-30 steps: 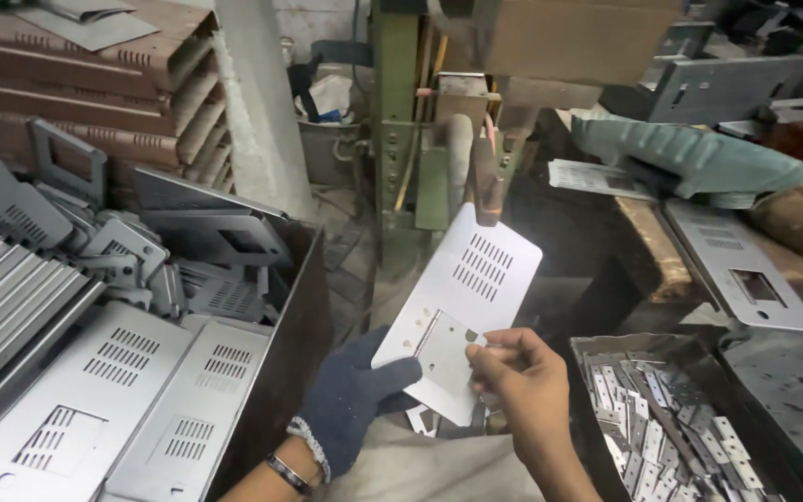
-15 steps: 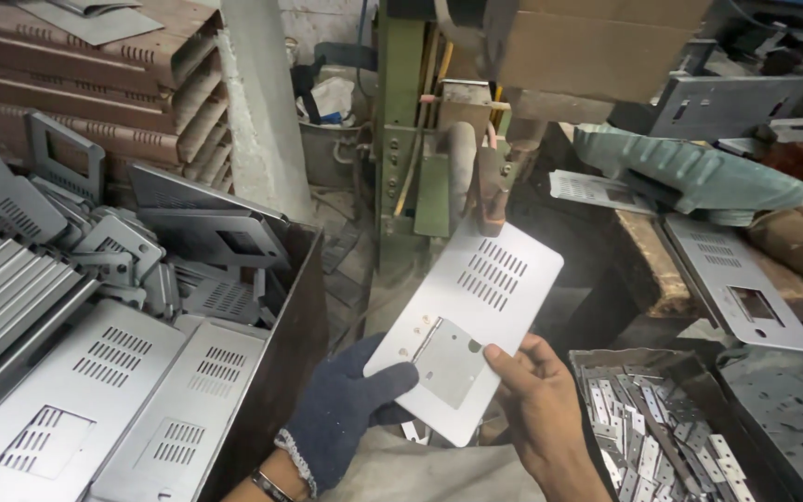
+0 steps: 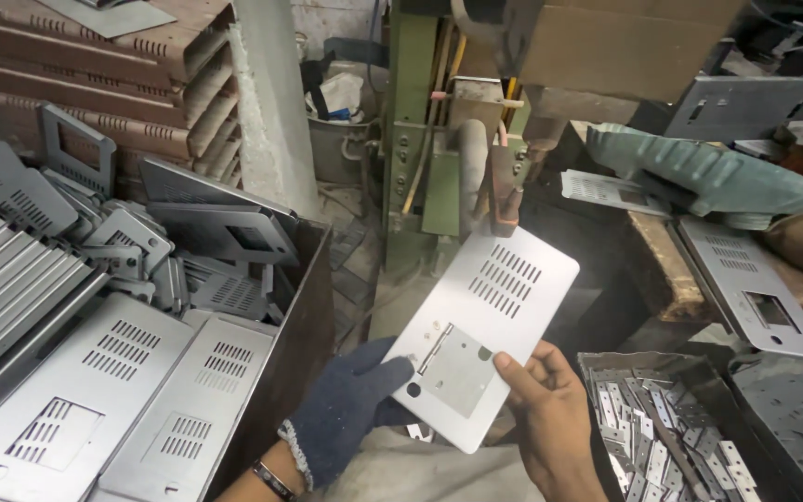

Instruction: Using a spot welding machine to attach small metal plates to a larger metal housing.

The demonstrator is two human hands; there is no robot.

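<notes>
I hold a flat grey metal plate [image 3: 480, 339] between both hands, tilted up toward me in front of the green press machine [image 3: 425, 139]. The plate is thin sheet, matt and smooth, with rounded corners, two banks of narrow louvre slots near its far end and a squarish, shinier patch with small round holes near me. My left hand [image 3: 350, 409], in a dark blue knitted glove, pinches the plate's near left edge, thumb on top and fingers beneath. My right hand [image 3: 550, 409] is bare; its thumb presses on the face beside the square patch, and the fingers curl behind the edge.

As I judge it, I am at the stage of lining up or checking the plate by that patch; any further move would call for a steady two-handed grip, since the sheet is thin and its edges look sharp.

To my right, a dark metal tray [image 3: 597, 364] holds a heap of small bright hinge-like pieces [image 3: 662, 437]. To my left, a rusty brown bin [image 3: 304, 307] is full of similar slotted grey panels [image 3: 132, 372]. More panels lie on the worn wooden desk [image 3: 662, 270] at right.
</notes>
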